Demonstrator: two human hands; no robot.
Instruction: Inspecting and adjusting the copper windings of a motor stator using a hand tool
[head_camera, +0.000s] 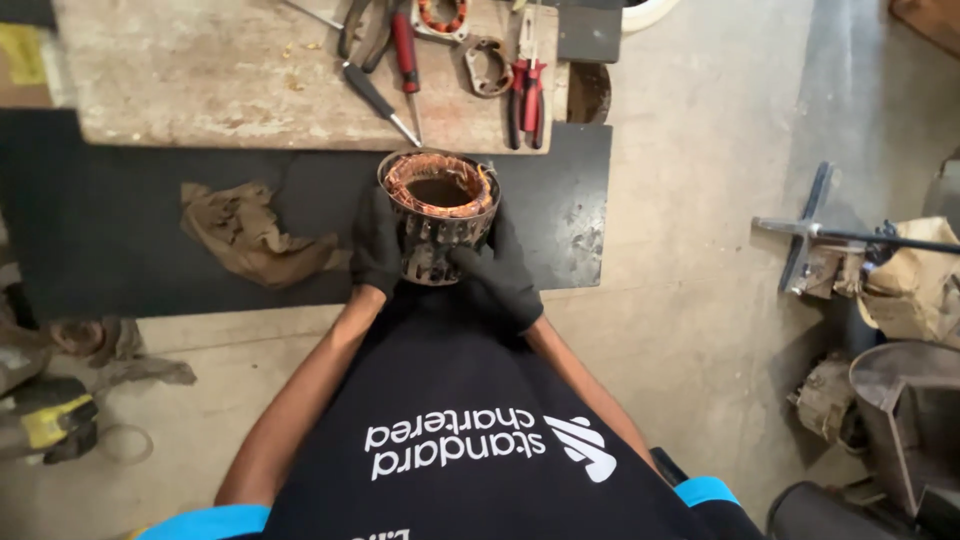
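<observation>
- Fingers (470, 262) of both gloved hands are curled and pressed against the sides of a motor stator (438, 215), one hand on each side.
- Left hand (376, 245) holds its left wall; right hand (500, 268) wraps the front and right wall.
- Between the fingers the stator stands upright, its copper windings (440, 182) intact in the slots, so I judge the work on them is hardly begun.
- Beyond the fingertips, a wooden board (200, 70) carries red-handled pliers (527, 95) and a screwdriver (378, 100), all untouched.
- Left of the left hand lies a crumpled brown rag (250, 235).
</observation>
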